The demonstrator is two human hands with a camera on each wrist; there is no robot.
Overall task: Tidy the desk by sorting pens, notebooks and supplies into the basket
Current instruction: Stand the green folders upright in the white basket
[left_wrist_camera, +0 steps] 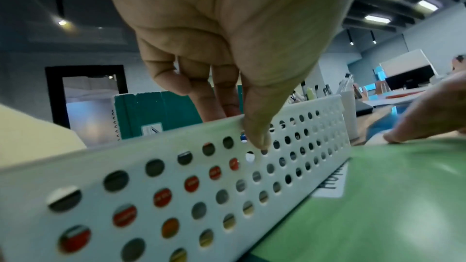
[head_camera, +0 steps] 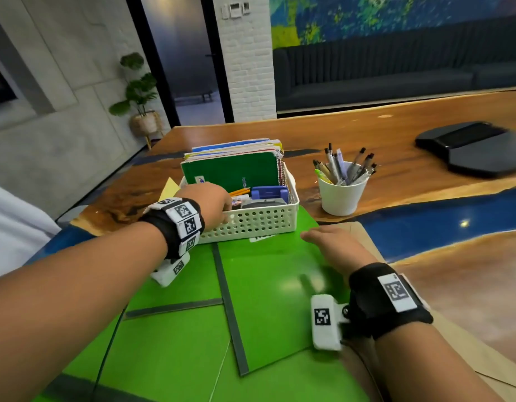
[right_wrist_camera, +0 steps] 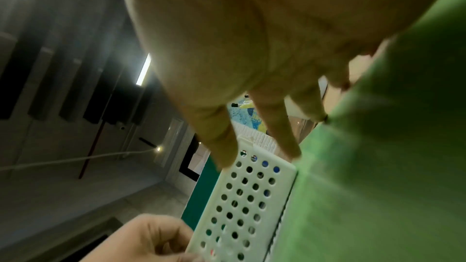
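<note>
A white perforated basket (head_camera: 259, 221) stands on a green folder (head_camera: 268, 285) at mid-desk. In it a green spiral notebook (head_camera: 233, 169) stands upright before other notebooks, with a blue stapler (head_camera: 269, 192) and pencils in front. My left hand (head_camera: 222, 210) grips the basket's near wall at its left end. In the left wrist view its thumb (left_wrist_camera: 257, 136) presses the outside of the basket (left_wrist_camera: 176, 186) while its fingers reach over the rim. My right hand (head_camera: 317, 239) lies flat on the folder, just right of the basket, and holds nothing; its fingers (right_wrist_camera: 221, 146) are straight.
A white cup (head_camera: 342, 198) full of pens stands on the wood to the right of the basket. More green folders overlap toward me. A yellow sheet (head_camera: 169, 187) lies left of the basket. A black device (head_camera: 471, 146) sits far right. The desk's left edge is close.
</note>
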